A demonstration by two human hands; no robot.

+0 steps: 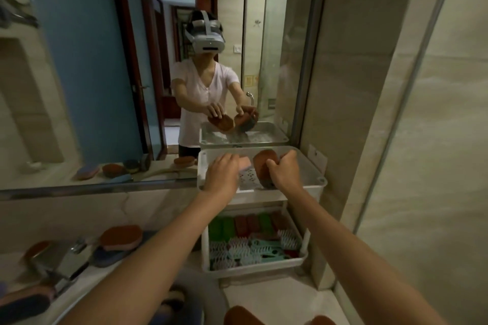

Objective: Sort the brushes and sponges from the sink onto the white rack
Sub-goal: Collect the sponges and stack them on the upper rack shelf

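Both my hands reach over the top tray [314, 177] of the white rack. My right hand [284, 173] grips a brown oval sponge [264, 163], held on edge above the perforated tray floor. My left hand [223, 173] lies palm down over a second sponge, of which only a pinkish edge [245, 162] shows; the mirror shows this hand holding a brown one. The rack's lower tray [303, 256] holds green and red sponges at the back and teal and white brushes in front. More brown and blue sponges [122, 236] lie beside the faucet [62, 261] on the counter at left.
A large mirror [105, 74] rises behind the counter, with the rack tight against it. A tiled wall and a glass partition [396, 140] close off the right side. Further sponges [25, 301] lie at the lower left, and brown shapes [241, 315] show at the bottom edge.
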